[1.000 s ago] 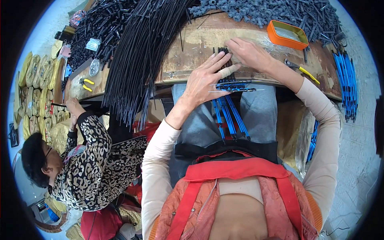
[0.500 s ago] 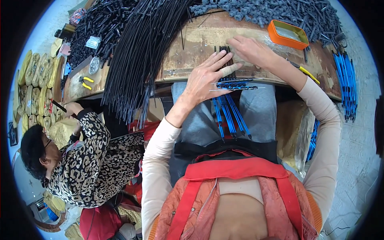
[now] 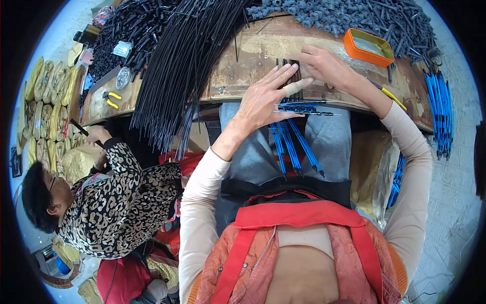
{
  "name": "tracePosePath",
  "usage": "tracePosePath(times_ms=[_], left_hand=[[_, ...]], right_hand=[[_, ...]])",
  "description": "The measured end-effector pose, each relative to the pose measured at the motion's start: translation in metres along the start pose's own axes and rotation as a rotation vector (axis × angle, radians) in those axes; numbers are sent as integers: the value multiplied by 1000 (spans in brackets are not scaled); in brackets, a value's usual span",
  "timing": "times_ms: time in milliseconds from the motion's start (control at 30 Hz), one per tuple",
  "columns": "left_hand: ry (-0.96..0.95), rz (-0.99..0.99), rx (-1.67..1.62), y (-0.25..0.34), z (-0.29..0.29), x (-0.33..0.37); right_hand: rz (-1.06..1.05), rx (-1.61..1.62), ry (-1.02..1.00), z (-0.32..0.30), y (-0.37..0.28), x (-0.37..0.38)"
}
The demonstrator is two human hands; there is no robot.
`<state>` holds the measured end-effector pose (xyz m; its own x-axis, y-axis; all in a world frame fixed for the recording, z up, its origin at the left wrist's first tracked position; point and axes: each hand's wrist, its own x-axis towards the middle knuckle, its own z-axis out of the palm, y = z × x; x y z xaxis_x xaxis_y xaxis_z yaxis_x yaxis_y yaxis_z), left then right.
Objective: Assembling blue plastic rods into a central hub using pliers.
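Observation:
A bundle of thin rods (image 3: 289, 147), blue with black ends, lies across the table's near edge and hangs toward my lap. My left hand (image 3: 266, 96) rests over its upper part, fingers stretched out flat and a bandage-like wrap on one finger. Under that hand, black fittings and thin metal pins (image 3: 304, 107) stick out sideways across the rods. My right hand (image 3: 324, 66) is at the far black ends of the bundle, with its fingers bent inward and pressed together. What its fingertips pinch is hidden.
Long black rods (image 3: 177, 76) are heaped to the left, overhanging the edge. Grey plastic fittings (image 3: 354, 15) are piled at the back, near an orange box (image 3: 368, 47). Yellow-handled pliers (image 3: 389, 95) lie beside my right forearm. Another person (image 3: 111, 192) sits at left, holding a dark rod.
My right hand has drawn in slightly, its fingers now more curled at the rod ends. My left hand stays almost in place. The view has shifted a little.

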<state>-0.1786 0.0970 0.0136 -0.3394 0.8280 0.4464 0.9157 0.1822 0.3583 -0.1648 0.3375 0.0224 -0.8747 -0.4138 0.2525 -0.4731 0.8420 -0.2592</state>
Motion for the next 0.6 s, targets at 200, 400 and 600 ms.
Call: tracePosePath(times_ms=[200, 400, 600], left_hand=[[-1, -8, 15, 1, -1, -1], [-13, -21, 44, 1, 3, -2], [-49, -28, 47, 3, -1, 0]], right_hand=[[-23, 82, 4, -5, -2, -2], [-61, 75, 18, 1, 7, -1], [-63, 65, 61, 9, 2, 1]])
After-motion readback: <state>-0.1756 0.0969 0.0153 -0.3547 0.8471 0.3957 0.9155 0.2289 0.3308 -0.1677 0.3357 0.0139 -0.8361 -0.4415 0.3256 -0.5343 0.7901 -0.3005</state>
